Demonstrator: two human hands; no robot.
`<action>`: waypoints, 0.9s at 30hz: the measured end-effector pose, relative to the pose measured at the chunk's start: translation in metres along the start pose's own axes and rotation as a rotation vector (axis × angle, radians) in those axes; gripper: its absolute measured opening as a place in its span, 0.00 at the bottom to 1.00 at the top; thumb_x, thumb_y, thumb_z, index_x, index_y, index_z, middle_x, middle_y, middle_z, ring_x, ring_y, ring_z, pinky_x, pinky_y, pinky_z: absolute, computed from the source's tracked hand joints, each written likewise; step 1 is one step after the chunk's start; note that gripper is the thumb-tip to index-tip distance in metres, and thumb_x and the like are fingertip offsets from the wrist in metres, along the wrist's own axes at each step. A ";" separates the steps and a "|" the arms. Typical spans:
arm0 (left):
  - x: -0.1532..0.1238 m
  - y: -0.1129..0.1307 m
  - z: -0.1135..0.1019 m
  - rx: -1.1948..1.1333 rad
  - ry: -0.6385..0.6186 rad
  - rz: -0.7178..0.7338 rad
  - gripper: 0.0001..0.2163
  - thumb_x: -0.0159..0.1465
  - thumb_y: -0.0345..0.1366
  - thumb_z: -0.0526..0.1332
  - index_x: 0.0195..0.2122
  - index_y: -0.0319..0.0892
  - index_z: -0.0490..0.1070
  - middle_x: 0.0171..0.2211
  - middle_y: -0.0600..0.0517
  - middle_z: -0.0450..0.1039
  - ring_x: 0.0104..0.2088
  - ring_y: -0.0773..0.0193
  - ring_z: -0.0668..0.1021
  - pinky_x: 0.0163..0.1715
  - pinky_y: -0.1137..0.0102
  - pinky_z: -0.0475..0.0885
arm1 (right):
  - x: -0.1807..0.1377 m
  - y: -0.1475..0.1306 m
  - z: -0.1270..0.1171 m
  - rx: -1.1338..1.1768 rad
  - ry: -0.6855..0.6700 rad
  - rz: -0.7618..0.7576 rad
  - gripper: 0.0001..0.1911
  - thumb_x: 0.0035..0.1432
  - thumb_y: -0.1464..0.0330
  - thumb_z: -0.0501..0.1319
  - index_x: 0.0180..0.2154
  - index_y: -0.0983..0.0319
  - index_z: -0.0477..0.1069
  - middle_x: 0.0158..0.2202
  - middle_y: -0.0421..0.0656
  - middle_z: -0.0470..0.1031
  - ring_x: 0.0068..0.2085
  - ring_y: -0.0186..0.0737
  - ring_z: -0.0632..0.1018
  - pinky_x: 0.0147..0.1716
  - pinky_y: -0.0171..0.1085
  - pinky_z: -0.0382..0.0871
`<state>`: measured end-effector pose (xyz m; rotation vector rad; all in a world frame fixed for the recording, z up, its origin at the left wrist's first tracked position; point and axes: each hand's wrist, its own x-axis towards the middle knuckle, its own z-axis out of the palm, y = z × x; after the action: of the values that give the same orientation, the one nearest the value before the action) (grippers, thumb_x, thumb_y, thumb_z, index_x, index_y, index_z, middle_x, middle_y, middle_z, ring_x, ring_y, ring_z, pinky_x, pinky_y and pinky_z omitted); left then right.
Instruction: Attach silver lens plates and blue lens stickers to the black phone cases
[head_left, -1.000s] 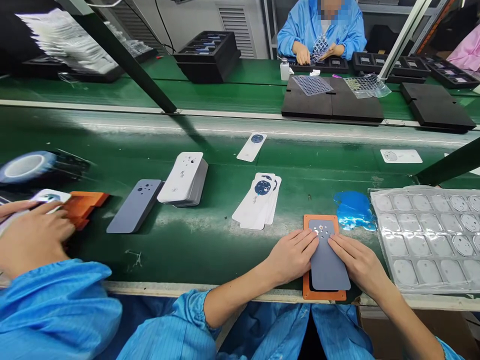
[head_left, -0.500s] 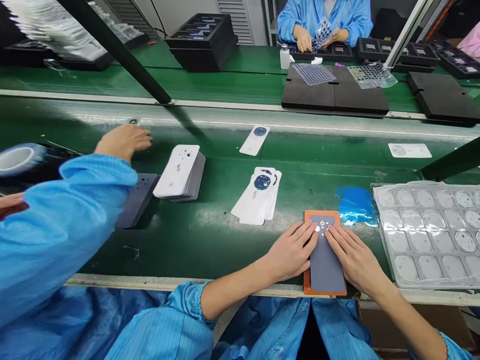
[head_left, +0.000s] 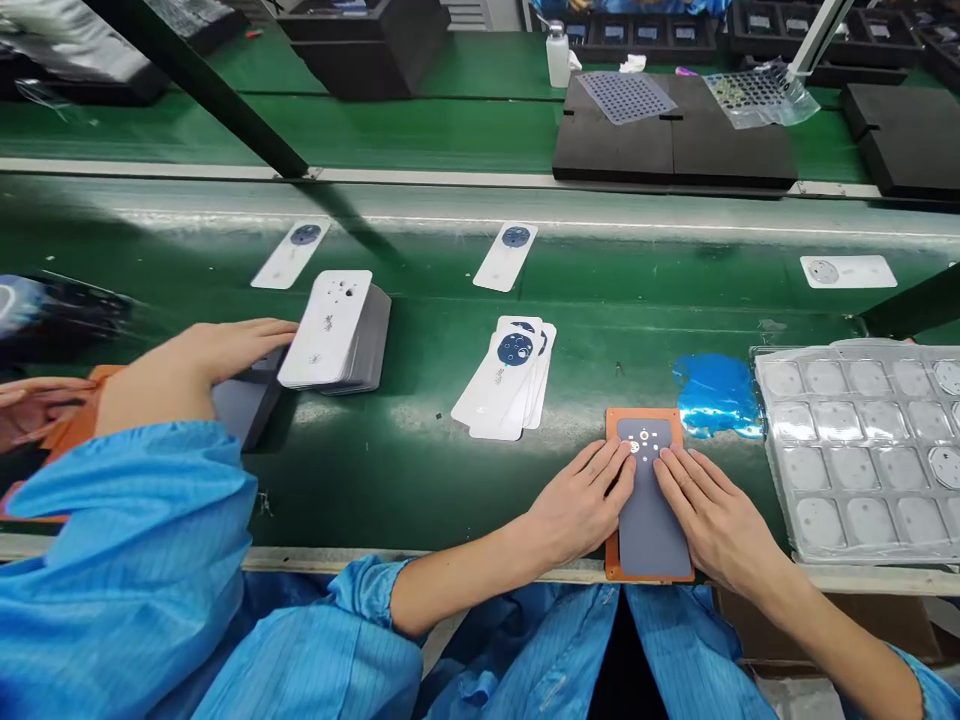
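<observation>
Both hands are lying flat with fingers spread, gripping nothing: the left hand [head_left: 589, 500] and right hand [head_left: 712, 515] are pressing the grey flat holed panel [head_left: 651, 510] into the orange rectangular jig [head_left: 616, 425] at the green desk's [head_left: 420, 480] near edge. Even pressure from both sides seems best for seating it squarely.

Green belt [head_left: 420, 470] | our left hand [head_left: 581, 500] and right hand [head_left: 712, 515] lie flat, fingers straight, on a grey back cover [head_left: 651, 525] seated in an orange jig [head_left: 613, 425] | blue film [head_left: 712, 395] at the jig's 1 o'clock, clear blister tray [head_left: 862, 450] at 3, fanned white covers [head_left: 506, 385] at 10 | co-worker's hand [head_left: 195, 365] just beside a stack of covers [head_left: 330, 335] at 9.
</observation>
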<state>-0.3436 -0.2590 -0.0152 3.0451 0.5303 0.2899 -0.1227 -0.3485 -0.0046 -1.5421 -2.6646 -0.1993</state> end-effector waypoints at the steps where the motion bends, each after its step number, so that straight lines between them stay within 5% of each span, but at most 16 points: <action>1: 0.001 0.000 0.000 0.001 -0.001 0.008 0.23 0.65 0.32 0.55 0.59 0.25 0.64 0.60 0.29 0.67 0.62 0.44 0.69 0.64 0.55 0.60 | 0.001 0.000 0.000 0.002 -0.009 -0.002 0.28 0.60 0.76 0.50 0.61 0.78 0.63 0.63 0.62 0.65 0.65 0.59 0.66 0.64 0.53 0.63; 16: -0.005 0.006 0.000 0.064 -0.015 -0.012 0.22 0.66 0.31 0.53 0.60 0.26 0.64 0.61 0.32 0.67 0.62 0.44 0.70 0.53 0.59 0.69 | -0.005 -0.003 0.001 0.076 -0.041 0.028 0.33 0.56 0.76 0.52 0.64 0.79 0.58 0.66 0.62 0.59 0.67 0.60 0.61 0.65 0.54 0.61; 27: -0.003 0.000 -0.018 -0.123 -0.149 -0.026 0.26 0.69 0.40 0.56 0.63 0.31 0.59 0.65 0.32 0.61 0.66 0.44 0.64 0.64 0.51 0.57 | -0.012 -0.002 0.010 0.205 -0.006 0.065 0.36 0.55 0.77 0.51 0.67 0.74 0.55 0.68 0.56 0.58 0.70 0.54 0.57 0.67 0.54 0.57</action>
<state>-0.3498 -0.2605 0.0017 2.9089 0.5209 0.0898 -0.1186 -0.3581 -0.0155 -1.5634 -2.5405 0.0789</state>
